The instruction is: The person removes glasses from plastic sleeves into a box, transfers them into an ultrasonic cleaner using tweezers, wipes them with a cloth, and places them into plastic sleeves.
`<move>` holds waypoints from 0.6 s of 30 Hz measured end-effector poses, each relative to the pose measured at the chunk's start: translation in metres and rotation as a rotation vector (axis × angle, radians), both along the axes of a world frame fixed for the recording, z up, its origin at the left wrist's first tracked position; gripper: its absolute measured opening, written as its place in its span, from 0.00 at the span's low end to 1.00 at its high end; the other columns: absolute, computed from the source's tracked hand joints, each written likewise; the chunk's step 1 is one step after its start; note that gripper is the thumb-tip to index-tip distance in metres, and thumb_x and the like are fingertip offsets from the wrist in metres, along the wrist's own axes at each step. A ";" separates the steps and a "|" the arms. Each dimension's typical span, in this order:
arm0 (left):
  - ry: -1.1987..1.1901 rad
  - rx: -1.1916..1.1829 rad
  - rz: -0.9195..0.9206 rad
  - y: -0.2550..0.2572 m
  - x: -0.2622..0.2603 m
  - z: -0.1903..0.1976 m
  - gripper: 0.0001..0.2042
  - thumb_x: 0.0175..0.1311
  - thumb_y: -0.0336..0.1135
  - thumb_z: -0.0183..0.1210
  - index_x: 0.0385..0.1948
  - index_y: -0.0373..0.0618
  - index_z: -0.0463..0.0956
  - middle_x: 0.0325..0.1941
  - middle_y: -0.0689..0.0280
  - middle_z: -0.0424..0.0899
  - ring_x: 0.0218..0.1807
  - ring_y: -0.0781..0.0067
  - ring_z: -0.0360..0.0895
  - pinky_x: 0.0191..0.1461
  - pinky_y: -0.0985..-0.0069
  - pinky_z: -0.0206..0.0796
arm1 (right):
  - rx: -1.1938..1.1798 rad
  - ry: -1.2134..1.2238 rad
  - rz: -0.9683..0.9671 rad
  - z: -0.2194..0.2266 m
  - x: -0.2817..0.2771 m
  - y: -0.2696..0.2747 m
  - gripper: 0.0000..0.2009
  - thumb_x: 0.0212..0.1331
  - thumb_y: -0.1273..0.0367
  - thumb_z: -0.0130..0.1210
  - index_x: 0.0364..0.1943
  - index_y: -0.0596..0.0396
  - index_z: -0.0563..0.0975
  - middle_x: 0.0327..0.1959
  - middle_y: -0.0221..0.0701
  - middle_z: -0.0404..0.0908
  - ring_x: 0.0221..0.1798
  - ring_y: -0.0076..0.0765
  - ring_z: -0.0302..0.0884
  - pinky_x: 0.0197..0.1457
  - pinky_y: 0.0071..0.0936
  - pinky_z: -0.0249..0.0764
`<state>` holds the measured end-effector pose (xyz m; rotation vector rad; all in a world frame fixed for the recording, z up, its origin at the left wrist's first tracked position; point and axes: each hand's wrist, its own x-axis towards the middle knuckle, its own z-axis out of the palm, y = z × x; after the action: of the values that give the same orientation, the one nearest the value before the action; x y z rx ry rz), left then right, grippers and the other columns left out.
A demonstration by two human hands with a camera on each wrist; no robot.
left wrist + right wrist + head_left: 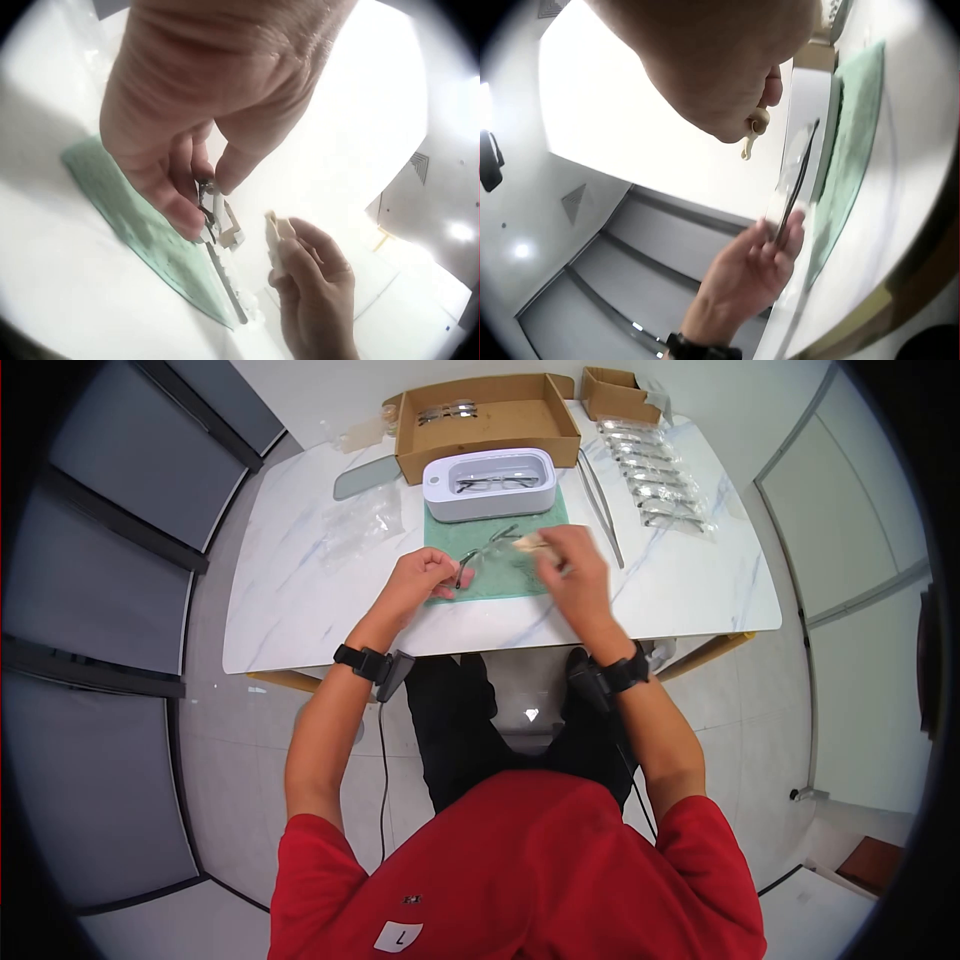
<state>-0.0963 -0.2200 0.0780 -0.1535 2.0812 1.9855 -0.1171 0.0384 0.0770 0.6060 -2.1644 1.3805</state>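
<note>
My left hand (418, 582) pinches a pair of glasses (469, 557) by one side, above the green cloth (500, 582). In the left wrist view, thumb and fingers of the left hand (202, 127) close on the frame. The right hand (577, 575), a short way to the right of the glasses, holds a small cream-coloured piece (530, 543), folded between thumb and fingers in the left wrist view (277, 236). That piece does not touch the glasses. In the right wrist view the glasses (801, 176) stand upright from the left hand (746, 266).
Behind the cloth stands a white cleaner box (488, 508) with glasses inside. Farther back is a cardboard tray (540, 448) with glasses, beside a small carton (612, 398). Bagged glasses (655, 485) line the right; a grey lid (366, 477) and plastic bags (362, 528) lie left.
</note>
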 end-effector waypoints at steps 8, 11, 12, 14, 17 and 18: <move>-0.025 0.208 0.047 0.033 0.021 0.001 0.09 0.70 0.32 0.57 0.44 0.37 0.77 0.41 0.63 0.84 0.41 0.76 0.81 0.42 0.81 0.74 | 0.106 0.130 0.151 -0.004 0.004 -0.041 0.12 0.50 0.77 0.62 0.40 0.54 0.80 0.39 0.36 0.77 0.38 0.45 0.79 0.39 0.35 0.77; -0.001 0.183 0.039 0.034 0.022 -0.004 0.08 0.70 0.32 0.57 0.43 0.37 0.77 0.42 0.63 0.84 0.40 0.77 0.81 0.42 0.81 0.74 | 0.122 0.075 0.101 -0.002 0.003 -0.040 0.12 0.47 0.77 0.61 0.38 0.56 0.79 0.38 0.37 0.76 0.38 0.48 0.78 0.40 0.38 0.77; 0.012 0.187 0.059 0.035 0.021 -0.006 0.08 0.70 0.31 0.57 0.44 0.37 0.77 0.43 0.62 0.84 0.41 0.77 0.81 0.41 0.81 0.74 | 0.123 0.078 0.100 -0.002 0.005 -0.041 0.12 0.47 0.77 0.61 0.38 0.56 0.79 0.38 0.37 0.76 0.38 0.48 0.78 0.40 0.38 0.77; 0.013 0.264 0.073 0.036 0.021 -0.012 0.08 0.70 0.31 0.56 0.44 0.38 0.77 0.44 0.61 0.84 0.41 0.76 0.81 0.43 0.79 0.74 | 0.158 0.186 0.235 -0.008 0.015 -0.042 0.11 0.48 0.77 0.61 0.38 0.56 0.79 0.38 0.37 0.76 0.38 0.48 0.78 0.39 0.38 0.77; -0.010 0.445 0.120 0.042 0.025 -0.012 0.07 0.71 0.32 0.56 0.44 0.39 0.76 0.46 0.61 0.83 0.44 0.74 0.80 0.46 0.76 0.74 | -0.086 0.053 0.076 -0.009 0.008 -0.033 0.11 0.49 0.77 0.61 0.39 0.55 0.79 0.39 0.38 0.77 0.38 0.46 0.79 0.39 0.35 0.77; -0.031 0.551 0.147 0.046 0.028 -0.010 0.07 0.71 0.32 0.55 0.44 0.40 0.76 0.46 0.61 0.83 0.45 0.73 0.80 0.48 0.75 0.73 | -0.212 -0.067 0.072 -0.017 0.002 -0.032 0.09 0.54 0.76 0.60 0.40 0.57 0.79 0.37 0.35 0.80 0.37 0.35 0.80 0.37 0.28 0.76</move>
<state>-0.0682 -0.1743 0.0685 -0.2298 1.4646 2.5381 -0.1148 0.0062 0.0599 0.5684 -2.0287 1.6641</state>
